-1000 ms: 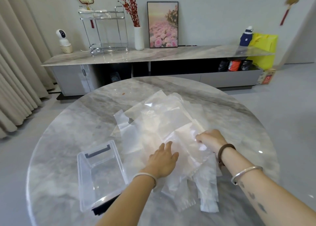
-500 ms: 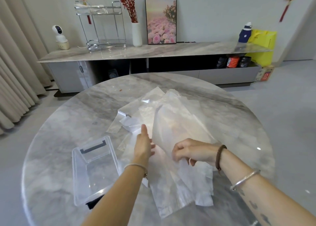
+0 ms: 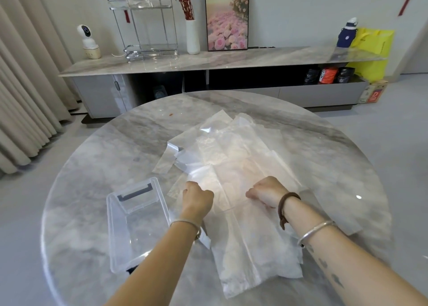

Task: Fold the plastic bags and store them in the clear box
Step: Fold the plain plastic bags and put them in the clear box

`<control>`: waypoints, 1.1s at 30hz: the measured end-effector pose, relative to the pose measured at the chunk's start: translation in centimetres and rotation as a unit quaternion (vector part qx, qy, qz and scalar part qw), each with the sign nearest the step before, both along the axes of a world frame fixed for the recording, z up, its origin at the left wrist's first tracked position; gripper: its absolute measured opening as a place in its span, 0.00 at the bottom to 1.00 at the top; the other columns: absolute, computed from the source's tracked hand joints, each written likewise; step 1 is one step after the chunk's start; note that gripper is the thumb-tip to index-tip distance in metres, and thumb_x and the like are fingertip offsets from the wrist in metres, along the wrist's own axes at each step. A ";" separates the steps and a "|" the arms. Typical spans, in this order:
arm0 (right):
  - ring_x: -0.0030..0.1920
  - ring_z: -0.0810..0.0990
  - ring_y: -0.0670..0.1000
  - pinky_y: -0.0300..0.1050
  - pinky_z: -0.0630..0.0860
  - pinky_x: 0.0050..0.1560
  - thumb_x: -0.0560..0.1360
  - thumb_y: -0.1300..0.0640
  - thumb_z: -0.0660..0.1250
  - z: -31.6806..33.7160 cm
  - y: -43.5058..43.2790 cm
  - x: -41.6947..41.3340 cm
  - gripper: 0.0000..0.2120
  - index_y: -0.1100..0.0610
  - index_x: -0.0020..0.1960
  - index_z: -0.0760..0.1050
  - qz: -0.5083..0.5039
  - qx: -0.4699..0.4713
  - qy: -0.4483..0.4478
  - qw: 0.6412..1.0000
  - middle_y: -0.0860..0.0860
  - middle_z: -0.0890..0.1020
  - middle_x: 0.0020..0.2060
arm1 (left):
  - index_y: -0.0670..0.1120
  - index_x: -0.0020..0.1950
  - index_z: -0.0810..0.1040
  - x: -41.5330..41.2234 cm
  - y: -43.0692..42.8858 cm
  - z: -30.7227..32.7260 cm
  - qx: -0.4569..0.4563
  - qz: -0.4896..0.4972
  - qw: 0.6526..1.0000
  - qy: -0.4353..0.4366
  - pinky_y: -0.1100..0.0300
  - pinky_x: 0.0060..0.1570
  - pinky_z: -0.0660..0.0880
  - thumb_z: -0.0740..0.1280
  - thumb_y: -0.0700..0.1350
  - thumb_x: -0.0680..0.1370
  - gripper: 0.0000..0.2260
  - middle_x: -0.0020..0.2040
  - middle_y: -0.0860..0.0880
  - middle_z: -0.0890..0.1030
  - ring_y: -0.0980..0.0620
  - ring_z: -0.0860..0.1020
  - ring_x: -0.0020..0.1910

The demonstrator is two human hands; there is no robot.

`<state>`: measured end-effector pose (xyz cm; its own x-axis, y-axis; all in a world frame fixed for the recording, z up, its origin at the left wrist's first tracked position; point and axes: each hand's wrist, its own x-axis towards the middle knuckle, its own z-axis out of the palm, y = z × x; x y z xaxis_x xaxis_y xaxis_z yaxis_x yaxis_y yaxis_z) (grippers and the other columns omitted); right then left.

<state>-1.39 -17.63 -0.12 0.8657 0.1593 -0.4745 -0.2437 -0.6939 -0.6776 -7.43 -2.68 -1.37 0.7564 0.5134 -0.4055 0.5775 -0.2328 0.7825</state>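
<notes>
Left hand [image 3: 198, 196] and right hand [image 3: 266, 192], fingers curled, pinch the plastic bag [image 3: 245, 240] on the worktop [image 3: 92, 166]; clear box [image 3: 110, 231] just left.

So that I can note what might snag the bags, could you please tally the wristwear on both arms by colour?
Silver bangles: 2, one on each arm
Brown cord bracelet: 1, on the right wrist
Total: 3
</notes>
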 end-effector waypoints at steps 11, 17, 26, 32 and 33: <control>0.29 0.79 0.49 0.40 0.77 0.32 0.74 0.71 0.60 1.6 -1.2 0.4 0.11 0.61 0.36 0.73 -0.127 0.371 0.018 0.920 0.54 0.79 0.31 | 0.37 0.63 0.66 1.1 0.0 0.3 -0.157 0.026 0.987 -0.018 0.52 0.48 0.73 0.63 0.40 0.75 0.18 0.58 0.37 0.73 0.40 0.74 0.55; 0.23 0.80 0.49 0.38 0.78 0.24 0.75 0.72 0.58 1.9 -2.0 0.5 0.08 0.63 0.41 0.73 -0.158 0.451 0.054 0.877 0.53 0.81 0.23 | 0.38 0.48 0.69 0.5 -0.2 1.5 -0.320 0.044 0.945 -0.052 0.65 0.24 0.67 0.62 0.38 0.75 0.04 0.33 0.46 0.69 0.51 0.68 0.28; 0.23 0.72 0.52 0.36 0.68 0.25 0.70 0.72 0.62 -0.7 -2.6 1.0 0.06 0.63 0.37 0.72 -0.132 0.223 0.061 0.964 0.59 0.71 0.33 | 0.38 0.36 0.69 0.2 0.5 0.5 -0.347 0.060 0.936 -0.001 0.58 0.30 0.72 0.62 0.28 0.74 0.09 0.32 0.45 0.66 0.48 0.69 0.30; 0.27 0.81 0.50 0.33 0.74 0.24 0.71 0.76 0.56 -0.4 -2.8 1.0 0.17 0.63 0.54 0.76 -0.117 0.300 0.069 0.944 0.63 0.80 0.46 | 0.40 0.39 0.75 0.7 0.2 0.4 -0.305 0.077 0.949 -0.016 0.64 0.24 0.72 0.58 0.27 0.74 0.11 0.35 0.44 0.73 0.49 0.71 0.32; 0.28 0.82 0.51 0.34 0.75 0.25 0.71 0.77 0.56 -0.3 -2.8 0.9 0.20 0.63 0.57 0.76 -0.120 0.313 0.063 0.940 0.64 0.80 0.52 | 0.40 0.42 0.76 0.7 0.2 0.5 -0.304 0.076 0.950 -0.020 0.65 0.23 0.72 0.58 0.28 0.74 0.12 0.36 0.45 0.74 0.50 0.71 0.32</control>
